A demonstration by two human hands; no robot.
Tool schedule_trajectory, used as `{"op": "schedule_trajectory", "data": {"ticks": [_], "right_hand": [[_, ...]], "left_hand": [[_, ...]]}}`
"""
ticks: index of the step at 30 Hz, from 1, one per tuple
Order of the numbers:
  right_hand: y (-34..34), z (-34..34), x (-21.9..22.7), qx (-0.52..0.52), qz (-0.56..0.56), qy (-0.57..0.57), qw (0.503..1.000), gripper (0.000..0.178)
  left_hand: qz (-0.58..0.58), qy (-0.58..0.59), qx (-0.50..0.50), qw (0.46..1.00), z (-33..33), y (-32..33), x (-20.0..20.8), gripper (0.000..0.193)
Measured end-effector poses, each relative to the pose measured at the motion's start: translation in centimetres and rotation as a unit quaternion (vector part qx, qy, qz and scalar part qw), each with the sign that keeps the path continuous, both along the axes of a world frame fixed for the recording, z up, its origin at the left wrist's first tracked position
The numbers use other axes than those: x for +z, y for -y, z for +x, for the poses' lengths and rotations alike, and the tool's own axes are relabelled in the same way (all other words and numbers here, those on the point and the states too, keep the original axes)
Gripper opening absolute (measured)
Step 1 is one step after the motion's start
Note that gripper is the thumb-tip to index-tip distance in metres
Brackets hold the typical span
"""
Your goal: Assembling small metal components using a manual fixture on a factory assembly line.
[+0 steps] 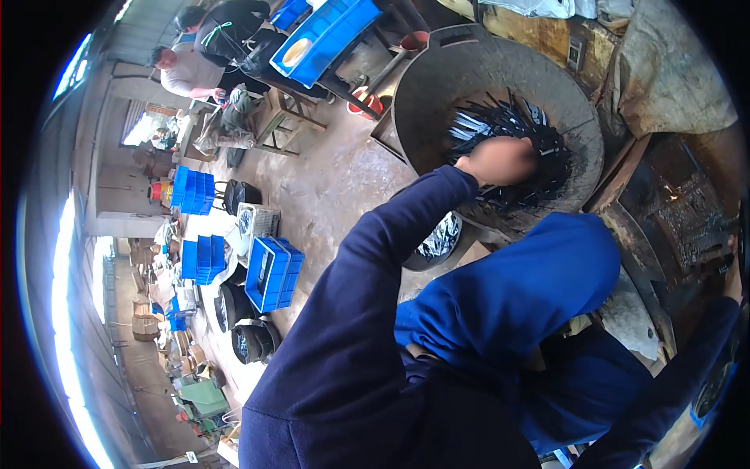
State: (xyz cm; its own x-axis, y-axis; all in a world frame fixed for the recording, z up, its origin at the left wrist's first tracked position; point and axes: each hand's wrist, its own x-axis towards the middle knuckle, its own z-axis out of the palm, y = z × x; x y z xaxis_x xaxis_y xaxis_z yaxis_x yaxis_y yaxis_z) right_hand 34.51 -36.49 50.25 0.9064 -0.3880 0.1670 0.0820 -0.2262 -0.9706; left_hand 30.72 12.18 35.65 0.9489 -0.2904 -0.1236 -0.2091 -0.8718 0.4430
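A wide, worn metal pan [422, 94] holds a loose pile of dark, flat metal strips [547, 141], some catching the light. Over the near side of that pile is my left hand [500, 160], at the end of a navy sleeve. It is smeared, so its fingers and anything in them cannot be made out. At the far right rim of the picture, my right hand [733, 283] shows only in part beside a dark, grimy metal machine bed [676, 207]; its fingers are mostly out of sight.
Below the pan, beside my blue-trousered leg, a round container [439, 241] holds shiny strips. A stained cloth [672, 70] hangs at upper right. Blue crates [273, 273] and dark tubs [254, 341] stand on the left floor. Two people [191, 72] are at the back by a bench.
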Motion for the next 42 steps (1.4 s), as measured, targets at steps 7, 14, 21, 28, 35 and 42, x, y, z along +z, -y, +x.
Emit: {"op": "schedule_trajectory", "data": {"ticks": [7,14,21,28,35,42], "right_hand": [[0.5,0.5,-0.4,0.001,0.001,0.011,1.0,0.028],[0.5,0.3,-0.5,0.018,-0.001,0.0,1.0,0.029],[2.3,1.3,-2.5,0.138,0.125,0.042,0.982,0.041],[7.4,2.6,-6.2,-0.109,-0.263,-0.008,0.959,0.024],[-1.6,-0.2,-0.1,-0.091,-0.078,-0.001,0.993,0.024],[-0.4,0.4,-1.3,-0.079,-0.041,0.049,0.995,0.019]], "left_hand": [[-0.255,0.07,0.002,0.964,0.6,4.1,6.7,0.023],[-0.495,-0.076,-0.043,0.865,0.8,16.7,15.5,0.016],[-0.529,0.094,-0.141,0.831,4.6,31.6,16.6,0.029],[-0.63,-0.052,-0.055,0.773,5.4,36.1,13.2,0.018],[-0.658,-0.209,-0.058,0.721,6.0,31.8,10.6,0.016],[-0.602,-0.158,-0.021,0.783,6.2,33.2,10.5,0.026]]}}
